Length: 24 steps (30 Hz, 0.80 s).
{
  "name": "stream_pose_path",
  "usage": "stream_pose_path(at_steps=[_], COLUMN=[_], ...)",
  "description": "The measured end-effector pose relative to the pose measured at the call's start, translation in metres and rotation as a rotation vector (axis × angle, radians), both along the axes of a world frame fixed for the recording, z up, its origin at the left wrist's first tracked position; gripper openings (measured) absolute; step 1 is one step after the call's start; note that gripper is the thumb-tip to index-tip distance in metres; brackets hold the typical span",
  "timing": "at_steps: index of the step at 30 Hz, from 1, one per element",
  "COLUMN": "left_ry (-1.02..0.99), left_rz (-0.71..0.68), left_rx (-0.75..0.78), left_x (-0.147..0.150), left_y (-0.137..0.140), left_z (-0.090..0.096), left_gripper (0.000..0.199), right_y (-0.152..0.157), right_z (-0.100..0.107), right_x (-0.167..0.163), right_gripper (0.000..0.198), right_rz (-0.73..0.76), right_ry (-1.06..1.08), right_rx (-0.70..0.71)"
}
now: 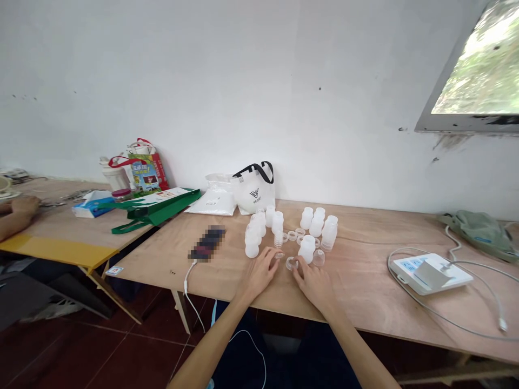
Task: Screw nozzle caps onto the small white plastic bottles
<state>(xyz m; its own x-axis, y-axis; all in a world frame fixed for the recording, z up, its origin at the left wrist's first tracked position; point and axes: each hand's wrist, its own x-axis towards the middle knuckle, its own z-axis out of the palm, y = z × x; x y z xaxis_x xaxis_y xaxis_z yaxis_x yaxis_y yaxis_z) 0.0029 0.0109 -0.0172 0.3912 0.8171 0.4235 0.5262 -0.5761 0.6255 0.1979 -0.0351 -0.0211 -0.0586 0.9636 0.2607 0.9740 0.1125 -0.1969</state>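
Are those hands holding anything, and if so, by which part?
The left hand touches a clear piece, the right hand a ring at its right edge; whether either is gripped, I can't tell.

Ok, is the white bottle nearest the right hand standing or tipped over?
Standing: the white bottle rests on end, its sides rising from the table.

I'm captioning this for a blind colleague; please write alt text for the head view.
A person's left hand and right hand rest by clear plastic pieces on a wooden table, with translucent white bottles and loose rings beyond. Behind, a white bag with black handles stands near a pale wall.
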Motion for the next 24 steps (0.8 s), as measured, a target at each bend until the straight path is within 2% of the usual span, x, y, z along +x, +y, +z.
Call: stream_pose_path(at_steps=[4,6,9,13,16,20,24], left_ry=[-0.082,-0.127,-0.261,-0.528,-0.554,-0.439,-0.447], left_rz=[-0.043,-0.055,-0.061,-0.123,-0.246,-0.386,-0.396], left_rx=[-0.005,-0.029,-0.117,-0.333,-0.462,-0.55,-0.551], left_x=[0.0,0.001,0.002,0.005,0.006,0.007,0.008], left_y=[-0.003,-0.004,-0.004,-0.003,-0.006,-0.016,-0.019], left_z=[0.007,0.01,0.013,0.015,0.021,0.029,0.031], left_gripper=[0.03,0.03,0.031,0.042,0.045,0.042,0.042], right_y=[0.001,0.002,0.003,0.003,0.002,0.0,-0.001], right_z=[0.0,0.002,0.007,0.014,0.017,0.018,0.018], right_x=[0.001,0.003,0.005,0.003,0.002,0.001,0.0], right_gripper=[0.027,0.027,0.031,0.043,0.048,0.045,0.043], right_rz=[0.064,0.093,0.143,0.155,0.157,0.241,0.291], right_ry=[0.107,0.237,0.592,1.1,1.346,1.469,1.492], right_rx=[0.007,0.035,0.053,-0.112,-0.198,-0.332,-0.362])
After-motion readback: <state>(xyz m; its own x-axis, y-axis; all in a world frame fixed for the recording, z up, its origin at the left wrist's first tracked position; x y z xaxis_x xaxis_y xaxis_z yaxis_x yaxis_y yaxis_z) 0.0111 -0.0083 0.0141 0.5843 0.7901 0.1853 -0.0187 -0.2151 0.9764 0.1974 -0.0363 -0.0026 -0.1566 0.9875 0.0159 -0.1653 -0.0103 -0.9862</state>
